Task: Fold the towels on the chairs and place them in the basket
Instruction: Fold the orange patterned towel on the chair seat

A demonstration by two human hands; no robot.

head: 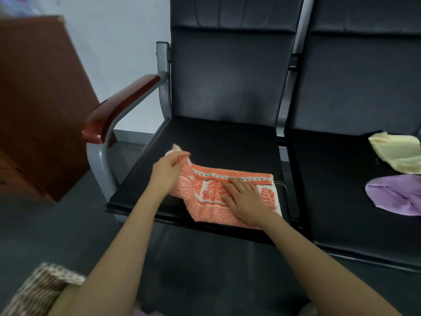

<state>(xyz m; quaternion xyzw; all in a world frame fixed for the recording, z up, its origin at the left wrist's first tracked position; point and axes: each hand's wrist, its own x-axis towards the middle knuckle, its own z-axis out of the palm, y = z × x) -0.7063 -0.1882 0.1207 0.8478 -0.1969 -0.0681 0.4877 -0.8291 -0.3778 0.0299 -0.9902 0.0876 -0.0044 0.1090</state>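
Observation:
An orange and white patterned towel (214,201) lies near the front of the left black chair seat (216,142). My left hand (167,171) pinches the towel's left end and holds it lifted off the seat. My right hand (245,199) lies flat with straight fingers on the towel's right half, pressing it down. On the right chair seat (337,190) lie a pale yellow towel (398,153) and a purple towel (396,195), both crumpled. A woven basket (38,290) shows at the bottom left corner, partly behind my left forearm.
The left chair has a red-brown armrest (118,106) on a grey metal frame. A brown wooden cabinet (38,106) stands to the left of the chairs. Dark floor (205,270) lies in front of the seats.

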